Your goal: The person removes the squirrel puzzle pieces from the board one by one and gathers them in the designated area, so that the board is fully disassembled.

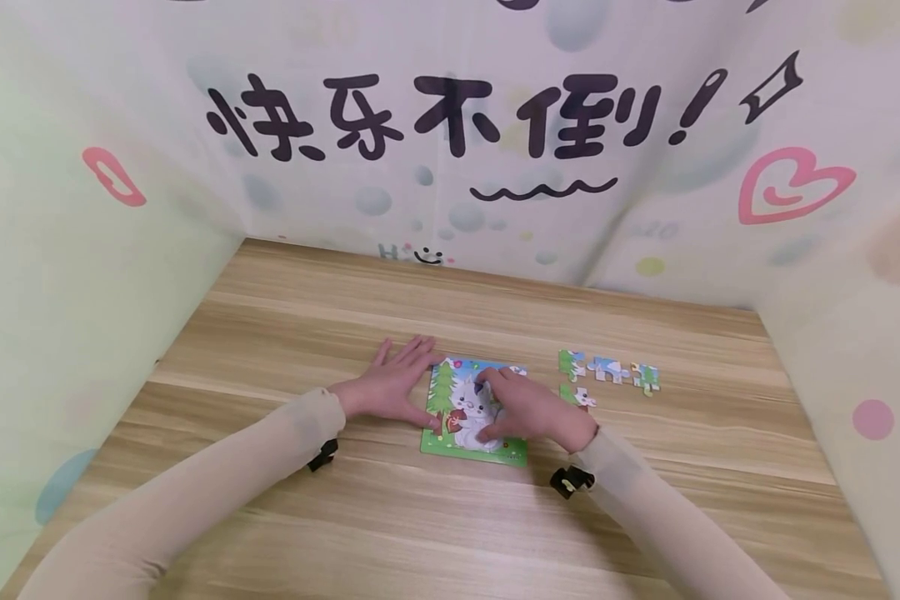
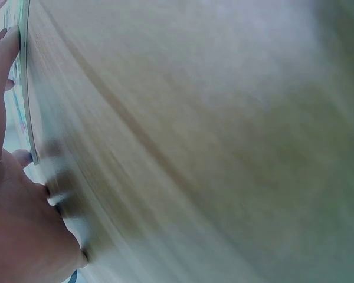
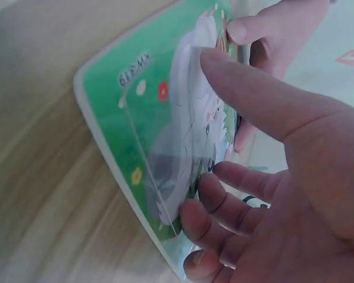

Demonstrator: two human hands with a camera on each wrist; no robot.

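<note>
A puzzle board with a white squirrel, green trees and a green lower border lies flat on the table. At its left edge rests my left hand, its fingers spread toward the top corner and its thumb on the lower left part. My right hand reaches over the board's right half. In the right wrist view, the thumb touches the squirrel picture, while the bent fingers meet the board near its edge, well apart from the thumb.
Several loose jigsaw pieces lie right of the board, one of them partly behind my right hand. The wood-grain table ends at a printed back curtain and side curtains.
</note>
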